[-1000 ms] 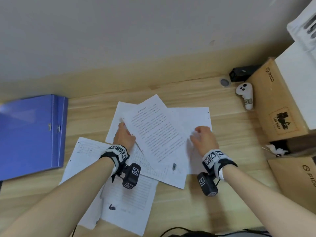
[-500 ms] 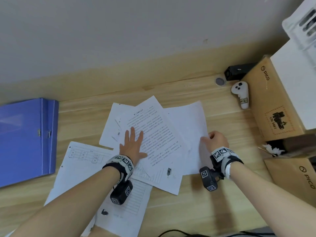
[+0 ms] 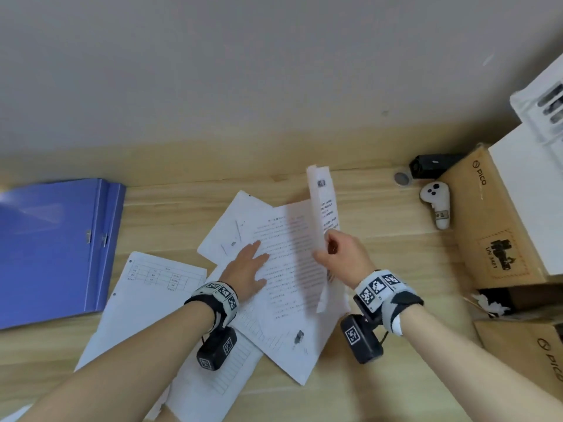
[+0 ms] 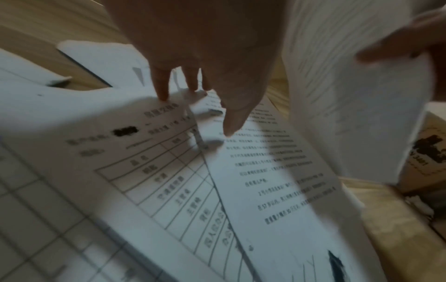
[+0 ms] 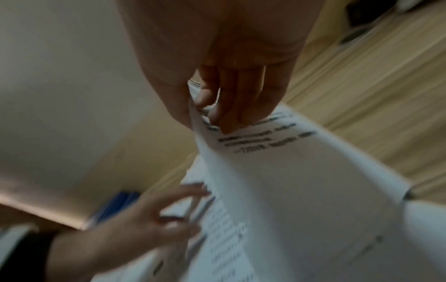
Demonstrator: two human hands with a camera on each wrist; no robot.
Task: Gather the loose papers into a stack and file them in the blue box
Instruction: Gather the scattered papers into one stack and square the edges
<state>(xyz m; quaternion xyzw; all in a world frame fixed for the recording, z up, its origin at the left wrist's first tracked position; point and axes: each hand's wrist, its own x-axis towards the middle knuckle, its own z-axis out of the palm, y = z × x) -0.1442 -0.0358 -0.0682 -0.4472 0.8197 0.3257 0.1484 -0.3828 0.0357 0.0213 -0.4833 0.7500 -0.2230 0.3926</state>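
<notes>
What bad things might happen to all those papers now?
The right hand pinches the lifted sheet by one edge, so it may crease or slip. The left hand lies flat on the text page; sliding it could skew the sheets underneath. The blue box looks closed, and both hands are busy, so opening it could scatter the pile.

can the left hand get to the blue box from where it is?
Probably yes: the left hand lies flat on the papers, holds nothing, and only flat sheets and bare desk separate it from the blue box.
</notes>
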